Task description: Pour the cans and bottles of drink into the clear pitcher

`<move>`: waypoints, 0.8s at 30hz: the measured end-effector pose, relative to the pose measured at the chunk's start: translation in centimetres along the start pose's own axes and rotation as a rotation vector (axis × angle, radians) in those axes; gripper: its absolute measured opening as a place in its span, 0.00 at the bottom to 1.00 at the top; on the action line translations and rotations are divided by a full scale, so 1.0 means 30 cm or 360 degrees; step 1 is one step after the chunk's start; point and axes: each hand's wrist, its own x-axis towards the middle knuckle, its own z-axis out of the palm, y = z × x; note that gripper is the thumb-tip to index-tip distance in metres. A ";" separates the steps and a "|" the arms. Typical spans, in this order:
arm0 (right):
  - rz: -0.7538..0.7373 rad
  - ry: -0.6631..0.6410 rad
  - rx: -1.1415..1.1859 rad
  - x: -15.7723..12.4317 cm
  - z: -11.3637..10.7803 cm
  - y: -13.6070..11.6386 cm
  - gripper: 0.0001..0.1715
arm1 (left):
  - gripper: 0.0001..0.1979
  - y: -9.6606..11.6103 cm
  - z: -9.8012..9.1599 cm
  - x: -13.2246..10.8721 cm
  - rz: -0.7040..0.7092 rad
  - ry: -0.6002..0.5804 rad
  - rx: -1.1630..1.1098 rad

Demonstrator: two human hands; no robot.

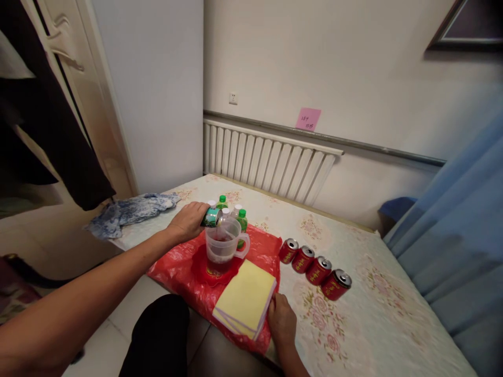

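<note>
Green can (212, 217) tipped over jug (223, 246), left fingers (199, 211) wrapping it, right fingers (276, 303) unclear by pad (245, 296)

The jug (223, 245) stands on a bag (175, 266). A tipped can (212, 217), in the left hand (189, 221), is over the jug's rim. Bottles (241, 219) stand just behind the jug. A pad (245, 299) lies in front of it, with the right hand (281, 320) beside. Four cans (319, 269) sit in a row right of the jug, and a cloth (129, 212) lies far left.
</note>
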 end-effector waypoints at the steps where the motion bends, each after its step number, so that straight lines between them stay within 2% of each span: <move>1: -0.0001 0.0001 0.0008 0.000 0.000 0.000 0.13 | 0.23 0.002 -0.001 0.000 0.0006 -0.0003 0.0011; 17: 0.0031 -0.0070 0.0029 0.001 0.001 0.001 0.13 | 0.22 0.005 -0.002 -0.002 0.0067 0.0032 0.0114; 24: 0.0071 -0.0110 0.0027 0.001 0.003 0.002 0.13 | 0.21 -0.005 0.003 0.011 -0.0058 0.0049 -0.0020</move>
